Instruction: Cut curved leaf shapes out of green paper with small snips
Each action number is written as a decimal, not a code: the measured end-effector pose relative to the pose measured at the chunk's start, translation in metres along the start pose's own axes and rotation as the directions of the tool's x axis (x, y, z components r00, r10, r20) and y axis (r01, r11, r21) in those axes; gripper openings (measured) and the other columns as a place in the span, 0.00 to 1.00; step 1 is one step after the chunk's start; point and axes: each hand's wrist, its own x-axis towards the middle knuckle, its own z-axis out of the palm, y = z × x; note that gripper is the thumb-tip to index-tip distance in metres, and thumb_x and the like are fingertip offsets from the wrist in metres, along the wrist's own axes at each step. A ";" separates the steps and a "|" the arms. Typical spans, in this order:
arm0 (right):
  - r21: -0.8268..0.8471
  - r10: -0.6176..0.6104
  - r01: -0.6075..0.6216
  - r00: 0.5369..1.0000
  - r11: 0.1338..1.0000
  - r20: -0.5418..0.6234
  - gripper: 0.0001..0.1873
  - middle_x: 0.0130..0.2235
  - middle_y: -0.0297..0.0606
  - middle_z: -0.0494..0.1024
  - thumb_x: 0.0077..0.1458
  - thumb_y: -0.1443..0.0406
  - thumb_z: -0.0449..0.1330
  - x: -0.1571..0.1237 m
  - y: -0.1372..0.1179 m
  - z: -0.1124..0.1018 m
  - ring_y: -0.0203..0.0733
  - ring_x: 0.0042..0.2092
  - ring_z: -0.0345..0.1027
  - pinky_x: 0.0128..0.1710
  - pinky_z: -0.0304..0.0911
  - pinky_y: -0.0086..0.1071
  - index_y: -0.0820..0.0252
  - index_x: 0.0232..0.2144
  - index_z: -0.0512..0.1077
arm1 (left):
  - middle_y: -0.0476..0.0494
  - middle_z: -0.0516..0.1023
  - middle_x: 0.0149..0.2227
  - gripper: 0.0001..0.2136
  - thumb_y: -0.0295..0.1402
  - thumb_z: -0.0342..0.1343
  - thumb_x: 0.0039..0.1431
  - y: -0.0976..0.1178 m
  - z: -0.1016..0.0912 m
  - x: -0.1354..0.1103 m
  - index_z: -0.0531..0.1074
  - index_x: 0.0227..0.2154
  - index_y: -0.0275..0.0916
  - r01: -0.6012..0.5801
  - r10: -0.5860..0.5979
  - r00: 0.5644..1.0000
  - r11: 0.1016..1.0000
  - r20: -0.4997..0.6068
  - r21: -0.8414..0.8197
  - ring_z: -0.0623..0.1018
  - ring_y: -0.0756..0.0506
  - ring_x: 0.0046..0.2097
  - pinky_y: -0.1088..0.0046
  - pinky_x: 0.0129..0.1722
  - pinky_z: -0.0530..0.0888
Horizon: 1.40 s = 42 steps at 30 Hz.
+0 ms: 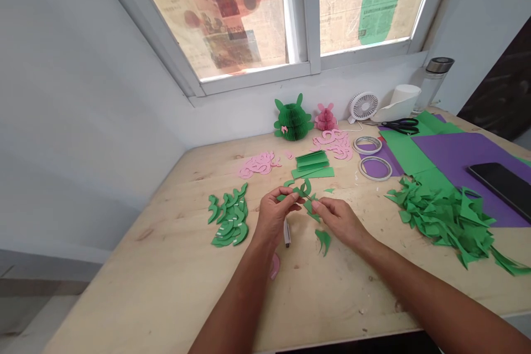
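Note:
My left hand (274, 211) is closed in a pinch on a curved green paper cutout (306, 187) above the middle of the table. Facing it, my right hand (338, 220) is closed too, its fingertips at the lower edge of that cutout; a thin dark thing shows there, too small to name. Green paper scraps (323, 241) lie under the hands. A slim white object with a dark end (287, 233) lies by my left wrist, and a pink paper piece (275, 266) is partly hidden by my left forearm.
Left sit stacked green cutouts (230, 220); behind are pink cutouts (258, 165), green strips (312, 161) and paper honeycomb figures (293, 121). To the right are tape rolls (375, 168), black scissors (401, 125), a scrap heap (452, 218), a phone (504, 185), a fan (364, 106) and a bottle (431, 86).

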 end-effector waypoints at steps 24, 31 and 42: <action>-0.058 0.006 -0.005 1.000 0.998 0.006 0.22 0.19 0.28 0.57 0.56 0.52 0.47 -0.001 -0.005 -0.002 0.35 0.23 0.53 0.22 0.47 0.27 0.62 0.26 0.71 | 0.46 0.77 0.25 0.09 0.33 0.64 0.41 0.002 -0.003 0.003 0.72 0.25 0.35 -0.098 0.091 0.995 0.974 0.039 0.206 0.75 0.49 0.28 0.72 0.32 0.71; 0.002 -0.011 0.011 1.000 1.000 0.017 0.23 0.19 0.29 0.57 0.56 0.51 0.47 0.000 -0.002 -0.001 0.34 0.24 0.53 0.23 0.49 0.27 0.61 0.25 0.70 | 0.46 0.76 0.25 0.10 0.32 0.65 0.39 0.003 -0.002 0.001 0.71 0.25 0.35 0.009 -0.011 0.999 0.999 0.037 0.041 0.76 0.48 0.28 0.72 0.32 0.72; -0.119 -0.084 0.084 0.996 0.989 0.000 0.20 0.18 0.29 0.56 0.55 0.53 0.49 -0.002 -0.006 -0.004 0.34 0.22 0.51 0.22 0.44 0.27 0.60 0.20 0.68 | 0.45 0.76 0.25 0.08 0.32 0.64 0.41 0.004 -0.005 0.002 0.71 0.23 0.35 0.028 -0.032 0.996 0.999 0.083 0.046 0.76 0.49 0.29 0.72 0.31 0.72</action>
